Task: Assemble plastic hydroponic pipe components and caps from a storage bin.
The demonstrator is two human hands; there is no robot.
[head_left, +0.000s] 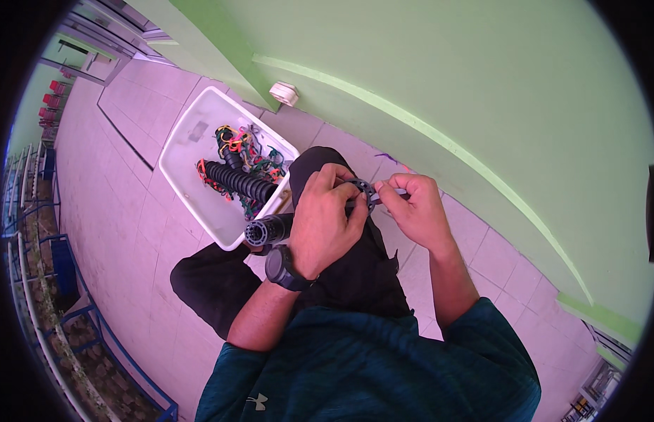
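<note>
1. While pale tiled floor [137, 190] fills most of the left of the frame, the work sits at the centre, over the person's dark-clad knee.
2. Left of centre stands a white tub [184, 184], its contents gathered toward its right side; nothing shows whether these pieces are finished or waiting.
3. Inside it lies a tangle of coloured cords [251, 151], loose and unsorted, so any ordering of them looks undone.
4. Among the cords, a black ribbed piece [239, 181] slants toward the tub's lower right corner, with part of another ribbed piece above it.
5. Just below that corner, a dark tube [269, 229] shows its slotted round end; neither hand appears to hold it, though the left wrist hides part of it.
6. At centre, the left hand [327, 211] has its fingers closed narrowly around a small ring's edge.
7. Right of it, the right hand [420, 209] pinches, thumb against fingers, a narrow strip beside the ring.
8. That dark slotted ring [367, 190], between both hands, seems only partway handled.
9. Smallest, the greyish-purple strip [403, 191] is mostly covered; whether it is fastened to the ring I cannot tell, so that step cannot be counted as done.
</note>
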